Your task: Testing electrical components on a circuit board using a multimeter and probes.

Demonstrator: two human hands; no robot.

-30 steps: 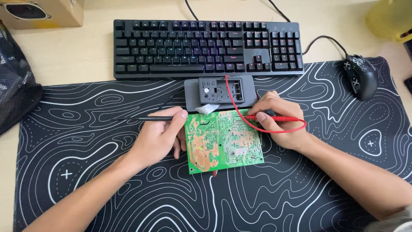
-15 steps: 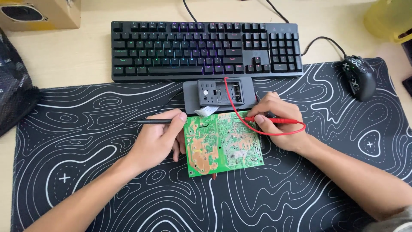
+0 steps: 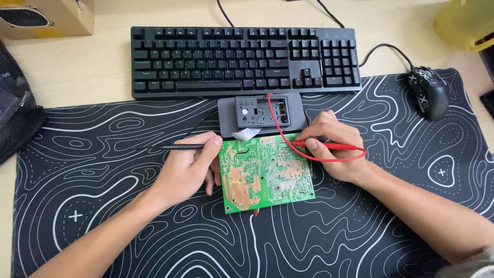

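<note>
1. Circuit board (image 3: 267, 172), green and solder-side up, lay flat on a black desk mat (image 3: 103, 226) with white wavy lines, seen from the head camera looking down.
2. Left hand (image 3: 188, 167) gripped a black probe (image 3: 180, 147) like a pen, its tip at the board's upper left corner.
3. Right hand (image 3: 334, 152) pinched a red probe (image 3: 329, 145), tip touching the board's upper right area; its red wire (image 3: 280, 131) looped back to a grey meter (image 3: 262, 112) just above the board.
4. A black keyboard (image 3: 242, 59) sat beyond the meter, a mouse (image 3: 428, 91) to the right.
5. Risk, as a judgement: a probe tip could slip across close solder joints and bridge them, or the unsecured board could shift under pressure.
</note>
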